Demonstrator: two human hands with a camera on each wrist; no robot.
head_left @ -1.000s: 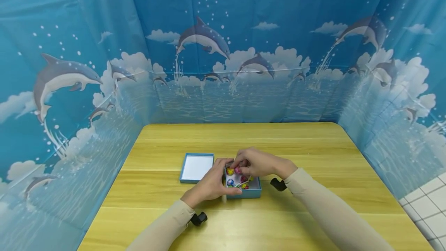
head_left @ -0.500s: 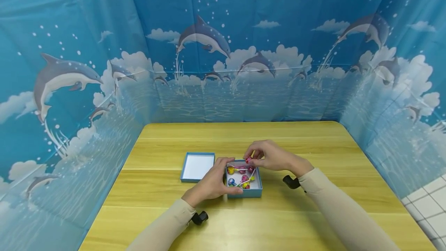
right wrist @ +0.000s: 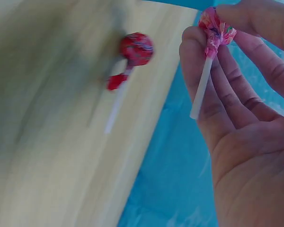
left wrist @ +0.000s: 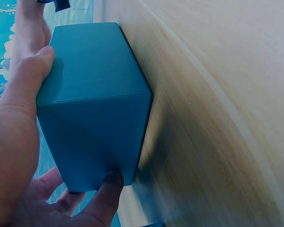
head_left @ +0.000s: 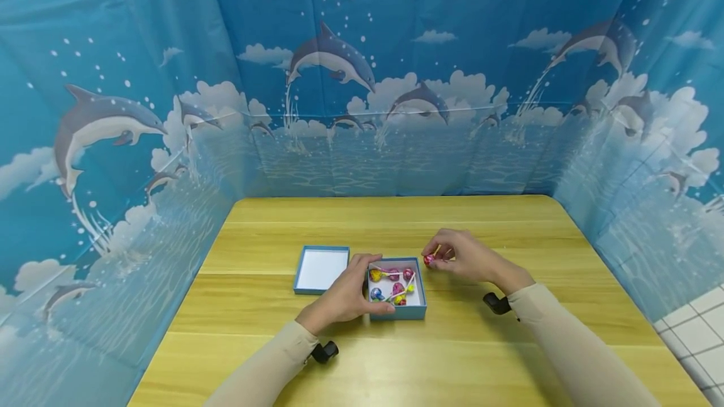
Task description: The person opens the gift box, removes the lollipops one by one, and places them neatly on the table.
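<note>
A small blue box (head_left: pixel 404 313) with a white inside holds several wrapped lollipops (head_left: pixel 376 276), among them yellow, pink and blue ones. My left hand (head_left: pixel 345 294) grips the box at its left side, thumb along the near wall and fingers round the other side, as the left wrist view of the blue box (left wrist: pixel 94 137) also shows. Just right of the box, my right hand (head_left: pixel 472 257) pinches a pink-red lollipop (right wrist: pixel 213 35) by its head between thumb and fingertips, white stick pointing down in the right wrist view. A second red lollipop (right wrist: pixel 136 48) appears there against the tabletop, slightly blurred.
The box's shallow blue lid (head_left: pixel 322 271) lies white side up to the left of the box. Both stand on a yellow wooden table (head_left: pixel 362 369). A blue dolphin-print curtain (head_left: pixel 362 168) hangs close behind the table and along its sides.
My right hand has lifted a lollipop out of the box and carried it right, past the box's right edge. The left hand keeps its grip on the box.
</note>
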